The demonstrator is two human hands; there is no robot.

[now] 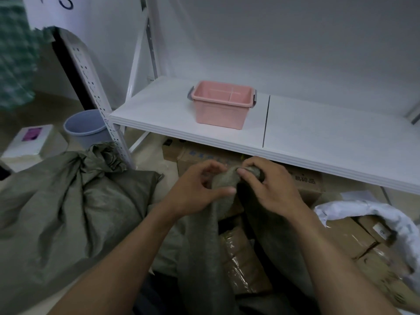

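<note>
Left hand [195,189] and right hand [270,186] pinch grey cloth [223,181] near carton [310,188] printed 易碎品.

You face a plain white wall [295,42] in dim, even light; in front of you a white shelf board [329,137] runs across, made of two panels with a dark seam between them; a pink bin [221,110] stands on its left panel; white perforated uprights [95,92] carry the board at your left; a grey-blue bucket [84,128] stands on the beige floor [56,98] just beside the near upright; a white box [29,146] with a purple label lies farther left; cardboard boxes [304,180] sit under the board
</note>
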